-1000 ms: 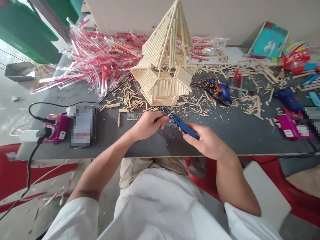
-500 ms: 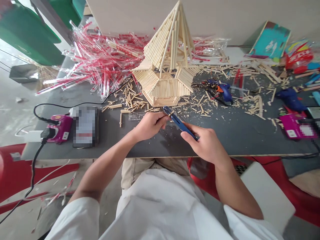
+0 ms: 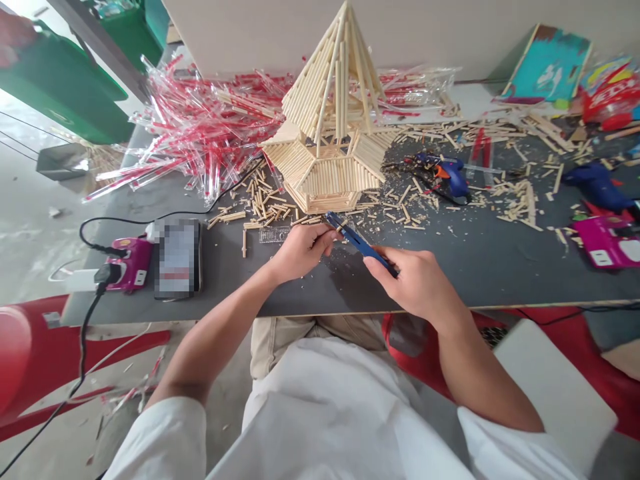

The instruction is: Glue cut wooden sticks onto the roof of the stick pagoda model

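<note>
My right hand (image 3: 417, 280) is closed around a slim blue utility knife (image 3: 367, 248), its slotted body angled up and to the left. The knife's dark tip reaches the fingers of my left hand (image 3: 305, 248). Those fingers are pinched on a short wooden stick (image 3: 341, 227), mostly hidden, which touches the knife near its tip. Just beyond both hands stands a pavilion model (image 3: 343, 177) built of thin wooden sticks, with a tall pointed upper roof and a wider lower roof. A clear ruler (image 3: 273, 235) lies beside my left hand.
Stick offcuts (image 3: 265, 200) litter the table (image 3: 240, 287). Red-and-clear plastic wrappers (image 3: 200, 127) are heaped at the back left. Blue glue guns (image 3: 453, 179) lie to the right. A phone (image 3: 177, 260) and a magenta power strip (image 3: 131, 263) with cables sit at the left.
The camera view has shifted slightly, so the table things appear displaced. Both hands keep the same hold, with the knife's tip still at the left fingers.
</note>
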Demonstrator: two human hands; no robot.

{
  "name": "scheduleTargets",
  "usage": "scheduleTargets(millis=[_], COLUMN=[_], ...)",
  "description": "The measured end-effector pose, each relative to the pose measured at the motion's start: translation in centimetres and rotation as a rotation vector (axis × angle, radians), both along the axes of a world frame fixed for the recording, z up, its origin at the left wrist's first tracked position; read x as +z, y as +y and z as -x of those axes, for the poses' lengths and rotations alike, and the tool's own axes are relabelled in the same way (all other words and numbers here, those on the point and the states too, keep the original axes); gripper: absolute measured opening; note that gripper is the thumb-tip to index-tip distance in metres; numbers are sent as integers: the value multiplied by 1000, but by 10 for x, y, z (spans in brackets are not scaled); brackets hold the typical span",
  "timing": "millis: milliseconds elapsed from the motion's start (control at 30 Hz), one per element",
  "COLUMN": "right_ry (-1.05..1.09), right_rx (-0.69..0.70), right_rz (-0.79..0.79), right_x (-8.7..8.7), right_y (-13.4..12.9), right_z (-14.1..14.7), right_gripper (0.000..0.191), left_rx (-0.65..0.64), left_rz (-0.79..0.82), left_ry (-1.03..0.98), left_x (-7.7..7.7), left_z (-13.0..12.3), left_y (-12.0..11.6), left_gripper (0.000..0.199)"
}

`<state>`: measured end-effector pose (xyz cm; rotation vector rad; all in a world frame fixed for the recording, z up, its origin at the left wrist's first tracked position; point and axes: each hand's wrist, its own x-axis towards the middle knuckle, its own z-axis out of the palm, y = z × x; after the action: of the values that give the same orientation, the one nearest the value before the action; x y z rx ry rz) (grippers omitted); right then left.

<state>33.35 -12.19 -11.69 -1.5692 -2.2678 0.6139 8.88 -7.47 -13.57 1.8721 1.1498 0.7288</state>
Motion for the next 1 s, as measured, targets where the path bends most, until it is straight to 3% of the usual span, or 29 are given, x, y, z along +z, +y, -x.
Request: scheduleTargets(millis=[167,500,667,1000], right_ry=[-118,-18,-32,-364], right_rx=[-11,68,85,107], right_rz=[5,166,161,55], right_x=[-5,-6,-8,-9], right_y=[0,11,11,-1], right_z=[0,-6,-7,-41], right_gripper=[50,49,49,56], left_rx=[1,-16,-27,-160], left_rz=[-6,65,109,384], left_ry=[-33,-61,-63,-175], left_x=[-2,4,5,17], left_z=[-1,0,1,3], left_y=[-1,-2,-2,-6], left_gripper=[39,38,41,43])
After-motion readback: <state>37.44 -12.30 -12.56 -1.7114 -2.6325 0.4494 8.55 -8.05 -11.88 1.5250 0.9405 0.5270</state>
